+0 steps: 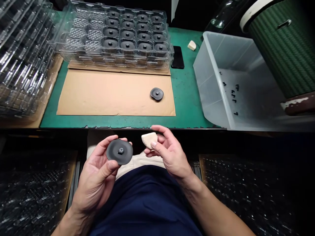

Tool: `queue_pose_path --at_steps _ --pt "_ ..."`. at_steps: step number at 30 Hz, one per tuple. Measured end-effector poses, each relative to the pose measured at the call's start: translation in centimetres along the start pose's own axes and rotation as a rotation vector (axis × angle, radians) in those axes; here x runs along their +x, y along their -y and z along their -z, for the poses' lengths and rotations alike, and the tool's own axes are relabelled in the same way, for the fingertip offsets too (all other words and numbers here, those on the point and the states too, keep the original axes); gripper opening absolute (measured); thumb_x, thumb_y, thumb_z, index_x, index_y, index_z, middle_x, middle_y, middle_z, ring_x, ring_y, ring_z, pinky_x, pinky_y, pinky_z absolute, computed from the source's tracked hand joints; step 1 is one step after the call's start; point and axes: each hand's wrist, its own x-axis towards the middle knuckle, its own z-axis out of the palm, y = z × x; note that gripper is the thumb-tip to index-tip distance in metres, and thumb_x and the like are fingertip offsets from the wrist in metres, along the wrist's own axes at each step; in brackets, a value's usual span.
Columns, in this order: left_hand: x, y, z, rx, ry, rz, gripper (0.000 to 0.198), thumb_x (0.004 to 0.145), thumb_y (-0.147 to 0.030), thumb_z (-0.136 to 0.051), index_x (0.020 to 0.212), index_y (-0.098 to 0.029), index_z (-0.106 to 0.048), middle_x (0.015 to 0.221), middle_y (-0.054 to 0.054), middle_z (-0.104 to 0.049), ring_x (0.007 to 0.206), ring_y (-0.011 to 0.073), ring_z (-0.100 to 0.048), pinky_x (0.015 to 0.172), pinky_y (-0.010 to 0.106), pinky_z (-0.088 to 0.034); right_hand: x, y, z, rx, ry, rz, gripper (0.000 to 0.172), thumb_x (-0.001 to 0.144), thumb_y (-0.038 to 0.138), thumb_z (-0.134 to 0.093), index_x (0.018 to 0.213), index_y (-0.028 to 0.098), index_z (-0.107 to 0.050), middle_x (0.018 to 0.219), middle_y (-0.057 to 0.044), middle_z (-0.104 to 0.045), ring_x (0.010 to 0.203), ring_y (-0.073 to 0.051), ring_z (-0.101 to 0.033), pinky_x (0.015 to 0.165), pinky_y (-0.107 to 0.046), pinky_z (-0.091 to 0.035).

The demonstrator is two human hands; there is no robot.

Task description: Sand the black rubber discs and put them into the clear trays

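My left hand grips a dark grey rounded disc by its edge, thumb in front and fingers behind. A small raised stud stands at the middle of the disc's upward face. Pinched in my right hand is a cream-coloured wedge-shaped pad, just right of the disc and apart from it. Both hands are over my lap, in front of the bench edge. A second dark disc lies on the cardboard sheet, near its right end.
Behind the cardboard, a clear tray holds several similar discs. Stacked clear trays rise at the left. A phone and another cream pad lie beside a translucent bin containing small black bits. A green cylinder overhangs the bin.
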Motion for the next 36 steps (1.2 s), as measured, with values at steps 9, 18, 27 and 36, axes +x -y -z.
queue_pose_path --at_steps 9,18,27,36 --pt "0.8 0.4 0.3 0.009 -0.011 0.042 0.047 0.088 -0.024 -0.078 0.134 -0.021 -0.065 0.135 0.015 -0.071 0.126 0.0300 -0.067 0.105 0.034 -0.056 -0.8 0.7 0.5 0.312 0.080 -0.215 0.040 0.083 0.022 -0.066 0.122 0.016 -0.070 0.102 -0.012 -0.080 0.086 -0.024 -0.079 0.069 -0.034 -0.067" --pt "0.9 0.5 0.3 0.008 -0.019 0.039 0.045 0.091 -0.024 -0.075 0.134 -0.020 -0.065 0.134 0.016 -0.071 0.124 0.0291 -0.068 0.104 0.036 -0.057 -1.4 0.2 0.3 0.065 0.129 -0.050 0.038 0.087 0.035 -0.080 0.120 0.022 -0.069 0.095 -0.004 -0.073 0.074 -0.016 -0.071 0.065 -0.030 -0.063" --pt "0.8 0.9 0.5 -0.004 -0.022 0.068 0.047 0.090 -0.023 -0.075 0.136 -0.021 -0.064 0.135 0.016 -0.071 0.124 0.0296 -0.068 0.104 0.036 -0.057 -2.3 0.5 0.2 -0.684 -0.097 0.409 0.010 0.089 0.018 -0.070 0.096 0.021 -0.063 0.118 -0.009 -0.068 0.094 -0.018 -0.069 0.076 -0.030 -0.058" --pt "0.7 0.9 0.4 0.013 0.005 0.082 0.052 0.085 -0.024 -0.081 0.135 -0.022 -0.065 0.135 0.014 -0.071 0.125 0.0284 -0.067 0.102 0.030 -0.056 -1.5 -0.1 0.2 -0.071 -0.009 -0.039 0.033 0.089 0.042 -0.077 0.106 0.018 -0.062 0.082 -0.002 -0.072 0.071 -0.016 -0.071 0.070 -0.032 -0.063"
